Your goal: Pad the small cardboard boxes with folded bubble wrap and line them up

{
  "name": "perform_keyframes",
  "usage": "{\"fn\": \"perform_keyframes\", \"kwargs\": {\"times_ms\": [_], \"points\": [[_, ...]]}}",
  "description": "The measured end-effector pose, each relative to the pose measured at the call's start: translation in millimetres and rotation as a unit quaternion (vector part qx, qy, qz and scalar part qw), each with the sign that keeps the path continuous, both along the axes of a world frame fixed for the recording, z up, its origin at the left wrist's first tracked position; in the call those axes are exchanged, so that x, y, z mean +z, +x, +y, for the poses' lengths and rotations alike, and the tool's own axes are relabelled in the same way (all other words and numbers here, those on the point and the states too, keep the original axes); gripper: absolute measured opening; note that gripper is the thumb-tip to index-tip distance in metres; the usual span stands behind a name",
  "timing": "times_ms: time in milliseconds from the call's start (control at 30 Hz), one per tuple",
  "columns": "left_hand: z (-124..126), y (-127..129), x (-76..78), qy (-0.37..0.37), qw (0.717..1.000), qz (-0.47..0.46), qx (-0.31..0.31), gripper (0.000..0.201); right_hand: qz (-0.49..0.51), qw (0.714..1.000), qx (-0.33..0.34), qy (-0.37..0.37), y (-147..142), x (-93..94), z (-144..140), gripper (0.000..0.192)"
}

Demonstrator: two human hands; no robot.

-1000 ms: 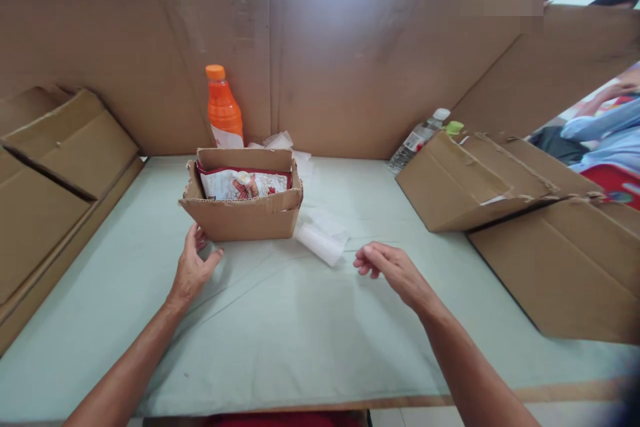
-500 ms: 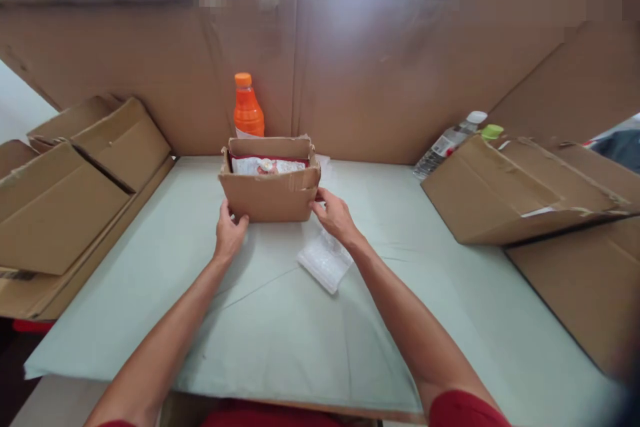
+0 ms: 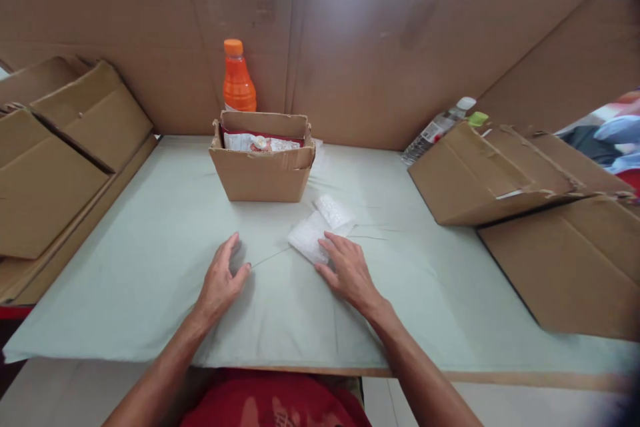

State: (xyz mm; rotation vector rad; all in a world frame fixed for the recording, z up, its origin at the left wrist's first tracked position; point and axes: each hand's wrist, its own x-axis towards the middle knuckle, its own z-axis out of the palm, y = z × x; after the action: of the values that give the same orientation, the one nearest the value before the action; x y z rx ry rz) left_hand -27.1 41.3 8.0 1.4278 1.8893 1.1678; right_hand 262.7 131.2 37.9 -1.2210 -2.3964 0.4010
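A small open cardboard box [image 3: 263, 173] stands at the middle of the pale green table cover [image 3: 150, 247], with a red and white snack packet [image 3: 260, 141] inside it. In front of it lies a folded piece of white bubble wrap [image 3: 317, 230]. My right hand [image 3: 347, 270] rests with its fingertips on the near edge of the bubble wrap. My left hand [image 3: 220, 279] lies flat on the cover, fingers spread, holding nothing, a short way in front of the box.
An orange drink bottle [image 3: 238, 79] stands behind the box against the cardboard back wall [image 3: 375, 47]. A clear water bottle [image 3: 435, 128] lies at the back right beside flattened cardboard boxes [image 3: 525, 187]. More flattened boxes [image 3: 55, 147] are stacked at the left.
Both hands have let go of the small box's sides and come back toward me. The right hand now touches the bubble wrap; the left lies on the cover.
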Motion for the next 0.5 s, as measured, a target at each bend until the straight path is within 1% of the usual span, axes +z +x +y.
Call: {"fn": "perform_keyframes", "kwargs": {"times_ms": [33,100,133,167,200,267,333,367,433,500], "points": [[-3.8,5.5,4.4,0.002,1.0,0.007,-0.007,0.06,0.002,1.0,0.02,-0.005,-6.3,-1.7,-5.6,0.03],[-8.6,13.1,15.2,0.013,0.999,0.02,-0.022,0.054,0.027,0.993,0.108,-0.033,-13.6,1.4,-14.4,0.023],[-10.3,15.2,20.8,0.021,0.999,0.029,-0.029,0.052,0.045,0.986,0.154,-0.053,-13.6,5.3,-17.5,0.023],[-11.7,16.6,25.9,0.029,0.998,0.038,-0.036,0.05,0.064,0.979,0.183,-0.07,-11.4,10.1,-19.4,0.024],[-12.7,17.6,30.2,0.036,0.997,0.048,-0.044,0.048,0.081,0.976,0.184,-0.08,-7.6,15.0,-19.9,0.026],[-12.7,20.1,35.4,0.047,0.994,0.07,-0.065,0.046,0.097,0.985,0.125,-0.07,2.1,22.6,-16.6,0.024],[-9.7,25.0,35.5,0.057,0.988,0.098,-0.104,0.045,0.071,0.994,0.07,-0.036,9.2,24.5,-9.7,0.027],[-7.3,28.6,33.9,0.061,0.982,0.117,-0.132,0.044,0.046,0.997,0.057,-0.019,10.5,22.8,-5.5,0.033],[-2.2,37.4,28.8,0.059,0.968,0.16,-0.185,0.044,-0.001,0.999,0.04,0.005,8.2,15.2,3.8,0.053],[1.3,46.3,23.2,0.043,0.952,0.203,-0.226,0.046,-0.026,0.999,-0.002,0.018,1.1,4.1,15.4,0.066]]}}
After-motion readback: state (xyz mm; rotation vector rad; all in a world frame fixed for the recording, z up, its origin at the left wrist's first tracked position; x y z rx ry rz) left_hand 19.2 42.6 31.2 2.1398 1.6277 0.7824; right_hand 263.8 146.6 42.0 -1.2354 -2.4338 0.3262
